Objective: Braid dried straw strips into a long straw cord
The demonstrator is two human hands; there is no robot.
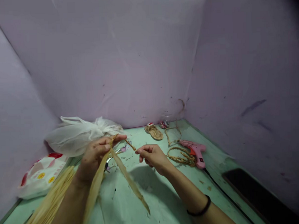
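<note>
A twisted straw cord (130, 144) runs between my two hands above the green table. My left hand (98, 151) pinches it where two loose pale strips begin; one strip (129, 179) hangs down to the right, the other falls along my left forearm. With closed fingertips, my right hand (152, 156) grips the twisted part. Past my right hand lies a coil of braided cord (181, 156), touching or close to a pink glue gun (195, 151). A small woven straw slipper shape (155, 132) with red and white beads rests farther back.
A white plastic bag (79, 134) and a red-and-white packet (43, 174) sit at the left, beside a bundle of straw (52, 200). Scissors (109, 162) lie partly behind my left hand. A dark flat object (255, 193) and a black cable are at the right. Walls enclose the table (153, 210).
</note>
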